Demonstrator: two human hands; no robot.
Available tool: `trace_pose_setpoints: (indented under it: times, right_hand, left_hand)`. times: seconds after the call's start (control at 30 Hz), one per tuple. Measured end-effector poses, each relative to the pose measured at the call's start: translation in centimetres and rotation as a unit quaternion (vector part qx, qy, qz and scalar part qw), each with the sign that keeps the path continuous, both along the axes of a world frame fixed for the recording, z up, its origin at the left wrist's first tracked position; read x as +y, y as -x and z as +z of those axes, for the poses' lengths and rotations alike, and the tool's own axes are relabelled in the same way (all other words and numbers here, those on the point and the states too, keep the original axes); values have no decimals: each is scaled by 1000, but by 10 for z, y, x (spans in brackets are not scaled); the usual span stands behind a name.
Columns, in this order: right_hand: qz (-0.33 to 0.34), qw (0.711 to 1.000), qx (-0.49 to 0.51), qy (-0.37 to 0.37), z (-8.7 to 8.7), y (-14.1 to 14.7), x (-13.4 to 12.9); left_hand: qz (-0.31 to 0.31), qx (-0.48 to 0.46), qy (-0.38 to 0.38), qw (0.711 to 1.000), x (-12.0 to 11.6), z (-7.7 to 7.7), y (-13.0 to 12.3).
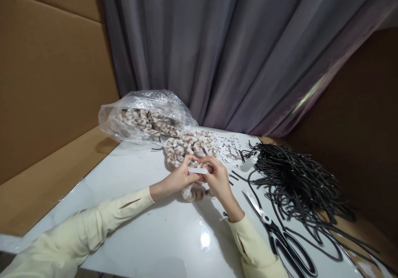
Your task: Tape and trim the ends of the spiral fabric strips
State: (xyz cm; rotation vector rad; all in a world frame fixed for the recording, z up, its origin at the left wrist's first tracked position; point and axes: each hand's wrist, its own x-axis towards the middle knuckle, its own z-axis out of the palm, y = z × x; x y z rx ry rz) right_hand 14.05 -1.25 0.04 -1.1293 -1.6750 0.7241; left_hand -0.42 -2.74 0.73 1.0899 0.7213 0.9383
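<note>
Over the middle of the table, my left hand and my right hand meet with bent fingers. A small flat white strip is pinched between them, one end in each hand. Just below it, a fluffy brown-and-white striped piece hangs or lies under the fingers; whether they also grip it I cannot tell. Right behind my hands is a pile of similar striped furry pieces. My fingertips partly hide the near side of that pile.
A clear plastic bag with more furry pieces lies at the back left. To the right are black-handled scissors, a white squeeze bottle and a heap of black cords. Small curled bits are scattered behind. Cardboard stands at the left.
</note>
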Motion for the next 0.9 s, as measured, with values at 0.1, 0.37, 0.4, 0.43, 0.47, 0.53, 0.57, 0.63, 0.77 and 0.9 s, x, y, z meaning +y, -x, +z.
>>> trace_pose_setpoints:
  times: [0.1, 0.37, 0.4, 0.43, 0.47, 0.53, 0.57, 0.63, 0.77, 0.9]
  right_hand:
    - [21, 995, 55, 78, 1, 0, 0]
    - [41, 961, 201, 184, 12, -4, 2]
    - [47, 958, 206, 192, 13, -4, 2]
    - [55, 956, 211, 198, 14, -5, 2]
    - [65, 954, 214, 201, 14, -6, 1]
    - [84, 951, 223, 196, 14, -7, 1]
    - [91, 950, 227, 195, 14, -7, 1]
    - [99, 947, 232, 201, 13, -7, 2]
    - [74, 940, 253, 216, 11, -7, 5]
    - [49, 937, 245, 246, 8, -9, 6]
  left_hand:
    - [28, 65, -16, 997, 2, -4, 0]
    - [15, 120, -92, 988, -1, -2, 3]
    - [19, 125, -97, 987, -2, -3, 2]
    - [23, 127, -104, 986, -2, -3, 2]
    - [29, 128, -114, 985, -2, -4, 2]
    - [45, 130, -136, 981, -1, -6, 1]
    - [54, 134, -144, 979, 0, -7, 2]
    - [67, 141, -139, 978, 2, -7, 3]
    - [89, 131, -80, 984, 8, -4, 4]
    - [90, 75, 0, 993, 10, 0, 4]
